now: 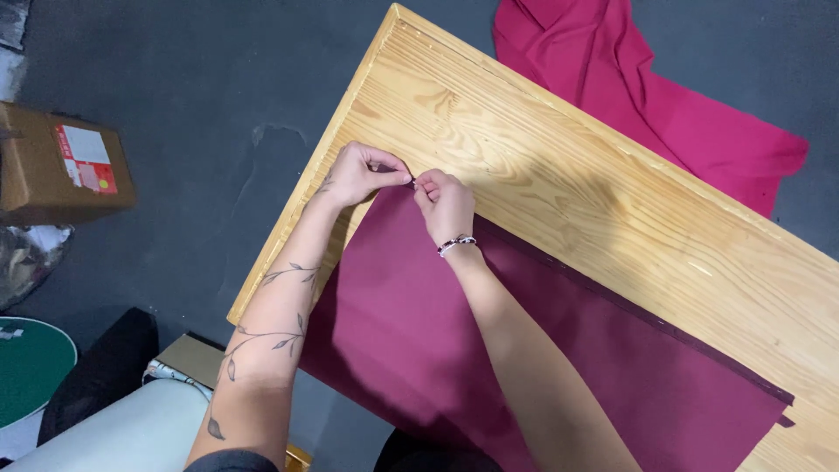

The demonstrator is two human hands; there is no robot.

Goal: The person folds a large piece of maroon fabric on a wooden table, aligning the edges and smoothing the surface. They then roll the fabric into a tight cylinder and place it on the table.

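Dark grey floor filling upper left. Pine desk running diagonally across centre. Cardboard box sitting at left edge. Green round surface showing lower left. Soft light falling overhead.

Bright overhead light; soft shadows of the arms fall across the wooden tabletop; focus sharp throughout

Dark magenta fabric lies flat across the near side of a pale wooden table, its top corner pinched up near the table's left edge
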